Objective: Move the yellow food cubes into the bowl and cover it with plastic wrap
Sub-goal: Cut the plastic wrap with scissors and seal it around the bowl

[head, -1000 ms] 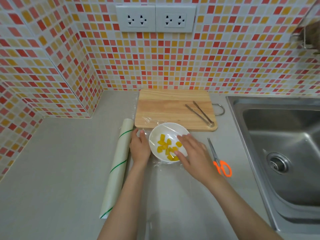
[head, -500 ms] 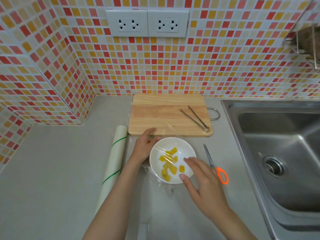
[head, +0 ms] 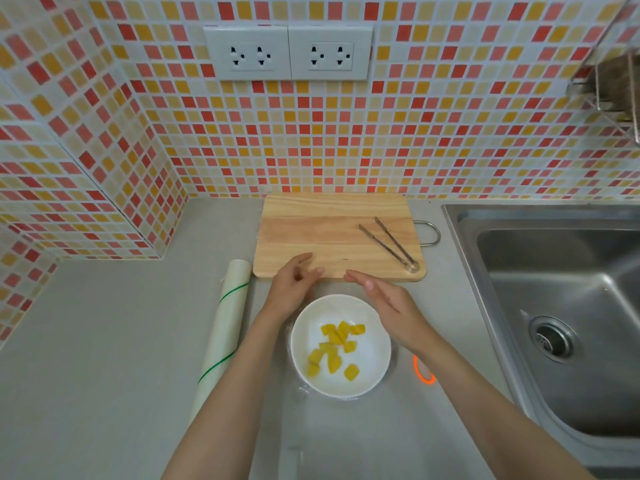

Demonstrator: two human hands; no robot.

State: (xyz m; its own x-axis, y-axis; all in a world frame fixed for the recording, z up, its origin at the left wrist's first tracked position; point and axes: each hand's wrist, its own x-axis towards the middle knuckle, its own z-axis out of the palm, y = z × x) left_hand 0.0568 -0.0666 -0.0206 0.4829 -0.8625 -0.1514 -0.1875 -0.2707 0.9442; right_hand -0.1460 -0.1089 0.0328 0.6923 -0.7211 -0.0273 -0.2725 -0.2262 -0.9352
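The white bowl (head: 341, 346) sits on the grey counter (head: 104, 341) at the centre of the view, with the yellow food cubes (head: 336, 348) heaped inside it. Clear plastic wrap (head: 301, 389) shows crinkled around the bowl's near rim; how far it spans the top is hard to tell.

The left hand (head: 292, 289) rests at the bowl's 11 o'clock edge, fingers loosely curled and spread, gripping nothing visible. The right hand (head: 391, 304) lies at 1 o'clock, flat and open, fingers together pointing toward the left hand, its palm edge against the rim.

At 12 o'clock lies the wooden cutting board (head: 332, 233) with metal tongs (head: 389, 245). The wrap roll (head: 225, 327) lies at 9 o'clock. An orange scissors handle (head: 423, 374) peeks out under the right forearm at 3 o'clock.
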